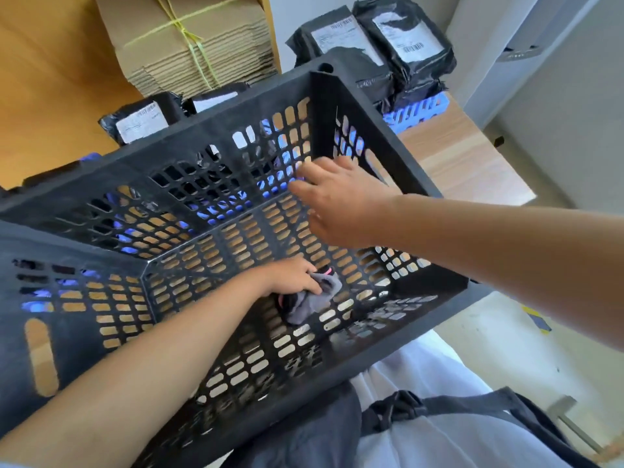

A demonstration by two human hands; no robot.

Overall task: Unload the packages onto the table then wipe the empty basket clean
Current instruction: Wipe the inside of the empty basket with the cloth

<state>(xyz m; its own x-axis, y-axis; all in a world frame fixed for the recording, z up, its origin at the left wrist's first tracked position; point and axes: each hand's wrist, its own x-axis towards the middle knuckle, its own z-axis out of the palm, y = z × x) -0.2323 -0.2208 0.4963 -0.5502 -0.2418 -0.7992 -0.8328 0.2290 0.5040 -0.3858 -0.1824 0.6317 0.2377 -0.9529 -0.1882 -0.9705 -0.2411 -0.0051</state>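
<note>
Nearest the camera, the left hand [292, 275] reaches down inside the black basket [189, 163], its fingers curled round a crumpled grey cloth [319, 297] that it presses against the slotted floor close to the near wall. The basket holds nothing else (only the cloth and the two hands are inside it), and it sits tilted, its open top turned toward the person. Just beyond the left hand and a little to its right, the right hand [341, 201] hovers inside the basket near the far right corner; its fingers are loosely bent and grip nothing, the fingertips close to the perforated far wall, though whether they touch it cannot be told. Past the right hand, beyond the basket's far rim, black packages [401, 42] with white labels lie stacked on a blue crate [417, 113] on the wooden table [466, 157]. More black packages [141, 119] lie beyond the rim to the left of both hands. Farthest off, behind those, stands a bundle of flattened cardboard [189, 38] tied with yellow-green string.
</note>
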